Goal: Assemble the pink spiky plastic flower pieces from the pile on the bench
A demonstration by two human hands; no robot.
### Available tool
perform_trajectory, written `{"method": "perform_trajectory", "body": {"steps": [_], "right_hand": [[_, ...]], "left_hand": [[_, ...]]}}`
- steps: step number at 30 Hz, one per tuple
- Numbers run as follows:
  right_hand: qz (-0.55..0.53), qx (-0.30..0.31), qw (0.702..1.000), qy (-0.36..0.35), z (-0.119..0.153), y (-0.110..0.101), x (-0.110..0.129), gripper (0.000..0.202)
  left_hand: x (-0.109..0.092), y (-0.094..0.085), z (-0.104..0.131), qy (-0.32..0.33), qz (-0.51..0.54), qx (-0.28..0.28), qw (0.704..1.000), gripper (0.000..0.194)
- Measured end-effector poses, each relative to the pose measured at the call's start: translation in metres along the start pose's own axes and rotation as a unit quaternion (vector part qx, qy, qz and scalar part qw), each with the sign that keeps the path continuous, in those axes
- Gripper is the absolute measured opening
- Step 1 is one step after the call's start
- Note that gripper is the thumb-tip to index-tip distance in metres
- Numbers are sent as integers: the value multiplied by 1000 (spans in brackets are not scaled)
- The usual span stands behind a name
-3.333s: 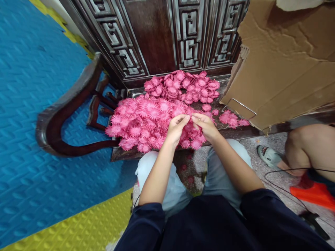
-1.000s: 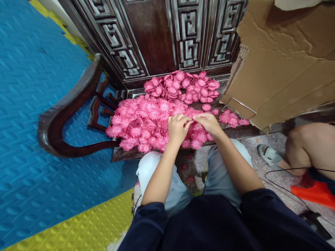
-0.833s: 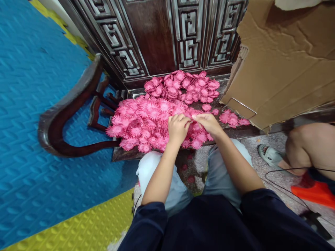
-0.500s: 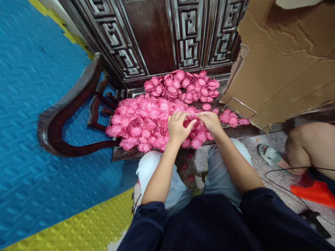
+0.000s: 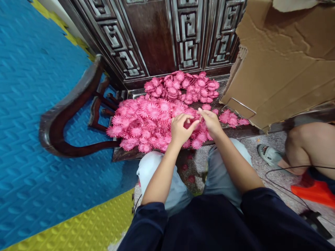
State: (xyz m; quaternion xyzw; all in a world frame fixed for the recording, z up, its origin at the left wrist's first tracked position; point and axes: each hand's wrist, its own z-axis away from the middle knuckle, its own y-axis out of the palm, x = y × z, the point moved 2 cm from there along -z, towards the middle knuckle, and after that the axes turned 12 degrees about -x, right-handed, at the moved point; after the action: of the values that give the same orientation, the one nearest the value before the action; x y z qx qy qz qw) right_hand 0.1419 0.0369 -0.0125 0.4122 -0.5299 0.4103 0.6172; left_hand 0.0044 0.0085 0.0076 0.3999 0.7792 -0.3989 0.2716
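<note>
A large heap of pink flower-shaped pieces (image 5: pixel 141 120) covers the left part of a dark wooden bench (image 5: pixel 125 155). Behind it lies a second pile of pink pieces (image 5: pixel 180 85) against the carved bench back. My left hand (image 5: pixel 181 128) is over the right side of the heap, thumb and fingers curved toward each other around something pink, hard to tell from the heap behind. My right hand (image 5: pixel 210 122) is just to its right, with fingers and thumb pressed close together; whatever is between them is too small to make out.
The curved wooden armrest (image 5: pixel 52 129) is at the left, over blue matting (image 5: pixel 31 87). A large cardboard piece (image 5: pixel 282 62) leans at the right. Several loose pink pieces (image 5: pixel 231 118) lie beside it. Another person's bent leg (image 5: pixel 311 146) is at the far right.
My left hand has shifted slightly right. The right hand's fingertips have lifted a little and turned upward, away from the left fingertips.
</note>
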Motion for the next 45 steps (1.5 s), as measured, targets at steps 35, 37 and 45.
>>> {"method": "perform_trajectory", "body": {"steps": [35, 37, 45], "right_hand": [[-78, 82, 992, 50, 8, 6, 3, 23], [-95, 91, 989, 61, 8, 6, 3, 24], [-137, 140, 971, 136, 10, 6, 4, 27]], "left_hand": [[0, -7, 3, 81, -157, -158, 972, 17], [-2, -4, 5, 103, -165, -135, 972, 17], [0, -4, 4, 86, -149, -136, 976, 18]]}}
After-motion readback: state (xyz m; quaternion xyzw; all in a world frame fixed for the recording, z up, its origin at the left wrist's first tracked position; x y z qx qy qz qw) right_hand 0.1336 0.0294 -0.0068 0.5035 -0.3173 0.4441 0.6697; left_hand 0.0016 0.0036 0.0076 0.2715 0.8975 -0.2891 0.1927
